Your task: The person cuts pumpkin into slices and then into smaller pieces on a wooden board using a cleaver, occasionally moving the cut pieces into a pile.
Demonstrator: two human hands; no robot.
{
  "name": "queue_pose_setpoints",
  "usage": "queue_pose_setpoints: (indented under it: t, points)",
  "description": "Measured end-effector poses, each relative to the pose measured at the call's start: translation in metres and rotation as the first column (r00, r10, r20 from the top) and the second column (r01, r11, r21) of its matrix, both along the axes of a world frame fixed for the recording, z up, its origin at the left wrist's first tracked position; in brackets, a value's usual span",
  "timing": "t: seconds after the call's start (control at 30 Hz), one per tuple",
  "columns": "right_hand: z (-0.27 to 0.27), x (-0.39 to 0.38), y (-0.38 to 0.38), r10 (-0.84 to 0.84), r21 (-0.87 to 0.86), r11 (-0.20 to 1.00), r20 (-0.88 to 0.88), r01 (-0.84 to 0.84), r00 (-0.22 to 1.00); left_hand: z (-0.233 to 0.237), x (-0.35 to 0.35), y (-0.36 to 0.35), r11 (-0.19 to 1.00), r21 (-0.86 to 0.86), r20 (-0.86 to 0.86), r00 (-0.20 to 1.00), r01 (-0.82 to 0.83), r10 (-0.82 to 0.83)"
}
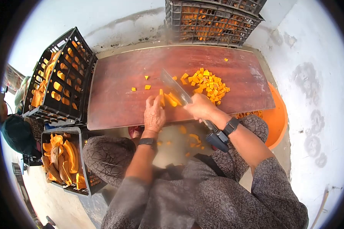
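Observation:
My right hand [201,107] is wrapped round the handle of a large knife [176,87], whose blade points up and left over the reddish-brown board [118,87]. Close to the blade lie orange pumpkin strips [172,100]. My left hand [154,113], fingers bent together, grips an upright pumpkin piece [162,97] at their left end; the fingertips are partly hidden. Right of the knife is a heap of pumpkin cubes [212,84]. A few loose cubes [147,87] lie to the left.
A black crate [61,76] of pumpkin pieces stands left of the board, another crate [88,168] below it. Stacked crates [214,23] stand behind. An orange tub [279,118] sits under the right edge. Pumpkin scraps [195,139] lie on the floor. Another person's dark-capped head [18,133] shows at left.

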State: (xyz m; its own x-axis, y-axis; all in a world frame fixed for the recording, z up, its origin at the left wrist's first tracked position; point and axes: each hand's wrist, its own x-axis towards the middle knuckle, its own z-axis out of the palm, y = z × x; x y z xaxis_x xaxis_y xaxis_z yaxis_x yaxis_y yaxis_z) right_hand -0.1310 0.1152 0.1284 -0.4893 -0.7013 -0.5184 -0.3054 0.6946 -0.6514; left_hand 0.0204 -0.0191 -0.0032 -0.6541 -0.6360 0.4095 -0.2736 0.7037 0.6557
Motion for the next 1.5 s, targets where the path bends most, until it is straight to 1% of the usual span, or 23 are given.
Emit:
queue_pose_setpoints:
  t: [0.07,0.17,0.27,0.33,0.37,0.43,0.5,0.53,0.57,0.63,0.7,0.83,0.9,0.93,1.0,1.03,1.1,1.17,1.23,1.27,1.33,1.4,1.5]
  points:
    - [-0.004,-0.005,0.008,-0.020,-0.013,1.000,0.003,0.020,1.000,-0.002,-0.002,0.001,1.000,-0.001,0.033,0.999,0.007,-0.007]
    - [-0.018,-0.013,0.017,-0.060,-0.026,0.998,-0.003,0.060,0.998,0.005,-0.005,0.005,0.999,-0.045,-0.037,0.999,0.009,-0.010]
    - [-0.021,-0.012,0.022,-0.094,-0.026,0.995,-0.051,0.093,0.994,0.009,-0.007,0.004,1.000,-0.021,0.021,1.000,-0.003,0.003]
    - [-0.020,-0.012,0.024,-0.107,-0.026,0.994,-0.087,0.105,0.990,0.005,-0.009,0.001,0.995,0.095,0.084,0.996,-0.044,0.036]
    - [-0.020,-0.011,0.024,-0.105,-0.011,0.994,-0.087,0.105,0.991,0.003,-0.008,0.001,0.995,0.090,0.089,0.995,-0.043,0.035]
    - [-0.016,-0.010,0.023,-0.104,-0.001,0.994,-0.086,0.105,0.991,0.004,-0.007,-0.002,0.995,-0.077,0.133,0.989,-0.056,0.066]
    - [-0.013,-0.009,0.023,-0.040,0.022,0.999,-0.228,0.046,0.973,0.005,-0.005,-0.007,0.992,-0.108,0.137,0.988,-0.062,0.076]
    - [-0.015,-0.008,0.023,-0.044,0.017,0.999,-0.223,0.049,0.974,0.007,-0.003,-0.010,0.988,-0.136,0.139,0.986,-0.068,0.087]
    - [-0.018,-0.008,0.023,-0.038,0.001,0.999,-0.286,0.040,0.957,0.008,-0.001,-0.012,0.988,-0.140,0.143,0.986,-0.063,0.083]
    - [-0.021,-0.009,0.024,-0.036,-0.014,0.999,-0.346,0.033,0.938,0.011,0.003,-0.016,0.982,-0.086,0.114,0.977,-0.169,0.178]
    - [-0.021,-0.010,0.025,-0.035,0.001,0.999,-0.431,0.039,0.902,0.007,0.009,-0.022,0.977,-0.108,0.081,0.978,-0.184,0.194]
    - [-0.016,-0.015,0.029,-0.057,0.011,0.998,-0.439,0.069,0.897,0.006,0.010,-0.026,0.973,-0.116,0.034,0.978,-0.201,0.207]
    - [-0.015,-0.015,0.031,-0.031,0.063,0.996,-0.414,0.062,0.910,0.008,0.009,-0.023,0.915,-0.314,-0.027,0.966,-0.253,0.258]
    - [-0.017,-0.015,0.032,-0.032,0.063,0.996,-0.414,0.064,0.910,0.010,0.008,-0.021,0.916,-0.313,-0.028,0.966,-0.252,0.256]
    - [-0.024,-0.014,0.034,-0.055,0.013,0.998,-0.407,0.066,0.912,0.016,0.004,-0.015,0.850,-0.454,-0.003,0.954,-0.268,0.300]
    - [-0.025,-0.013,0.035,-0.055,0.014,0.998,-0.406,0.067,0.912,0.019,0.003,-0.012,0.850,-0.453,-0.001,0.954,-0.268,0.299]
    - [-0.023,-0.010,0.036,-0.069,-0.002,0.997,-0.414,0.076,0.908,0.024,0.001,-0.007,0.887,-0.449,0.052,0.987,-0.111,0.149]
    - [-0.021,-0.009,0.039,-0.063,-0.016,0.998,-0.412,0.062,0.909,0.022,-0.005,0.001,0.902,-0.428,0.045,0.995,-0.060,0.088]
    - [-0.021,-0.008,0.042,-0.060,-0.029,0.998,-0.414,0.053,0.908,0.020,-0.014,0.006,0.918,-0.358,0.153,0.980,0.173,-0.125]
    - [-0.023,-0.006,0.042,-0.074,-0.047,0.997,-0.439,0.059,0.895,0.020,-0.018,0.007,0.912,-0.339,0.154,0.970,0.231,-0.189]
    - [-0.024,-0.005,0.041,-0.090,-0.061,0.996,-0.465,0.069,0.881,0.022,-0.028,0.013,0.913,-0.295,0.184,0.955,0.281,-0.234]
    - [-0.024,-0.008,0.040,-0.096,0.062,0.991,-0.258,0.116,0.961,0.023,-0.038,0.017,0.914,-0.231,0.198,0.936,0.334,-0.292]
    - [-0.034,-0.009,0.043,-0.130,0.078,0.985,-0.256,0.155,0.958,0.025,-0.052,0.020,0.900,-0.285,0.244,0.933,0.331,-0.266]
